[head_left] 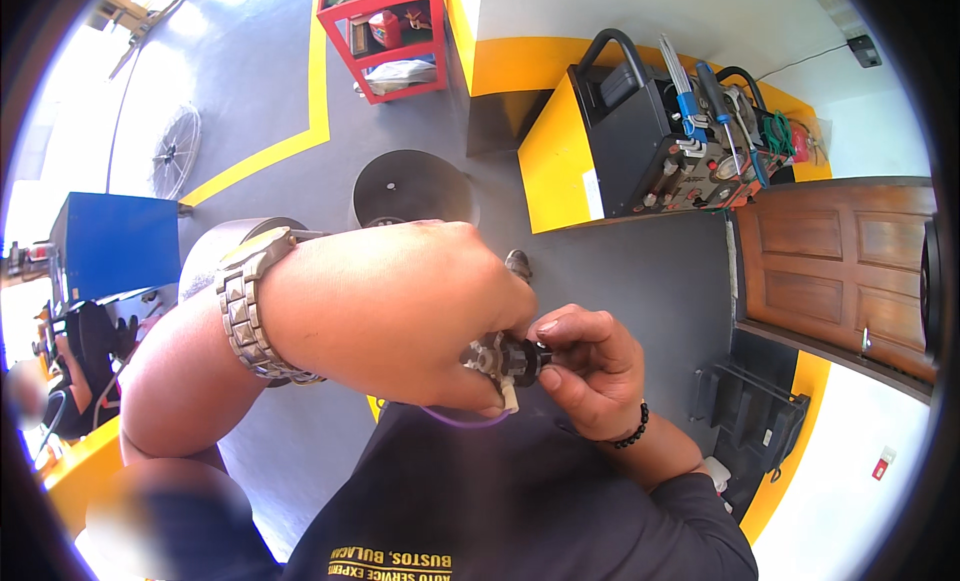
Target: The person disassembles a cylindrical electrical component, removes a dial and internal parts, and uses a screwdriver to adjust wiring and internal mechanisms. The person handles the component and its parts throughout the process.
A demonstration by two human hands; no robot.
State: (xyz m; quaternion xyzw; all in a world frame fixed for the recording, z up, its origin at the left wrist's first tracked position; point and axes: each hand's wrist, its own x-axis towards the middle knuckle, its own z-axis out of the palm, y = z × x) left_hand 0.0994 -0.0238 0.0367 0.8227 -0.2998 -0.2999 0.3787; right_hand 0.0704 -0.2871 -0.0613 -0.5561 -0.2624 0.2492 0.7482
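Both hands meet in front of my dark shirt around a small part with a ribbed black cylinder, a grey metallic body and a short whitish stub [508, 359]. A thin purple line [455, 419] curves away beside the stub. My left hand [400, 306], with a metal watch [250, 311] on its wrist, is wrapped over the grey body, back of the hand up; most of its fingers are hidden. From the right, thumb and fingers of my right hand [600, 371] pinch the black end. A black bead bracelet [632, 427] circles that wrist. What kind of part this is, I cannot tell.
A black round bin [412, 181] stands beyond my hands. At the right are a yellow-and-black machine [590, 151] carrying tools and a wooden door [840, 271]. A red shelf cart [385, 46] is farther off. On the left are a blue box [120, 246] and another person [75, 371].
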